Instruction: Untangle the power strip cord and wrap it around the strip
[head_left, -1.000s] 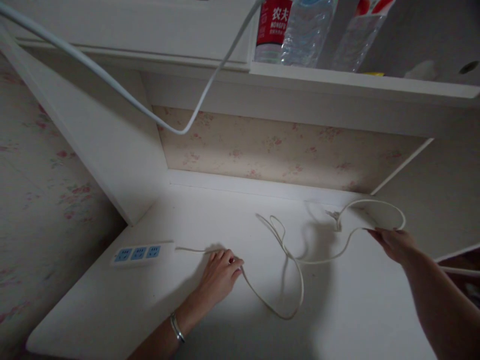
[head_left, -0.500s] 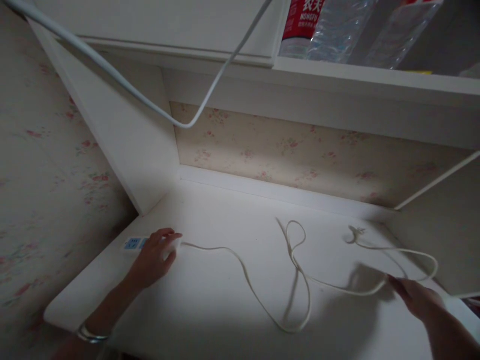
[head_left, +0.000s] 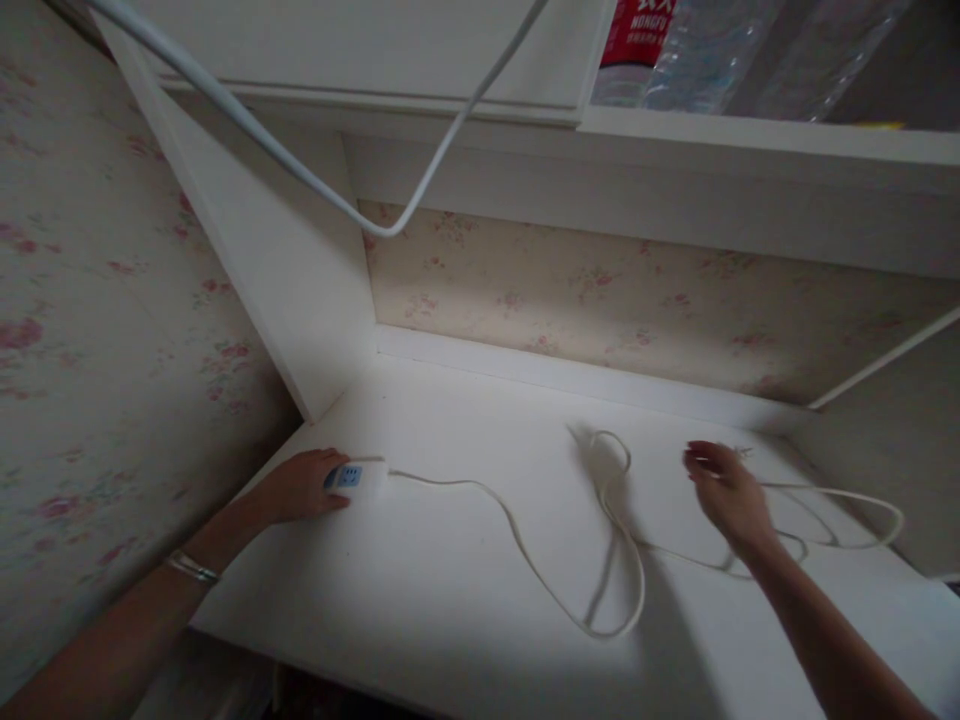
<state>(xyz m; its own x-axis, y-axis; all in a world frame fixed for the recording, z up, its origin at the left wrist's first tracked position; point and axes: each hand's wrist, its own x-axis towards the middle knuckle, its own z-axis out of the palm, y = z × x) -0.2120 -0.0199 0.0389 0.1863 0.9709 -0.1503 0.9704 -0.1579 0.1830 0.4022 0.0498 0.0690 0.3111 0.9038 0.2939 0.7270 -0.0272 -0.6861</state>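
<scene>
A white power strip (head_left: pixel 373 482) with blue socket faces lies on the white desktop (head_left: pixel 450 560) at the left. My left hand (head_left: pixel 304 485) grips its left end, thumb on the near edge and fingers along the far edge, covering part of the sockets. From the strip's right end a white cord (head_left: pixel 517 540) runs across the desktop in loose loops. My right hand (head_left: pixel 727 495) hovers over the right part of the cord, fingers curved and a little apart, nothing seen in them. Behind it the cord's plug (head_left: pixel 741 453) is partly hidden.
Overhead, a thick white cable (head_left: pixel 386 230) hangs in a bend close to the camera. A shelf (head_left: pixel 720 130) above the desk carries clear plastic bottles (head_left: pixel 694 60) and one with a red label (head_left: pixel 637 35). White side panels (head_left: pixel 270 240) and flowered wallpaper (head_left: pixel 510 280) enclose the desk.
My left hand has moved from the strip's cord end to its other end. My right hand has let go of the cord and moved up and left, toward the plug.
</scene>
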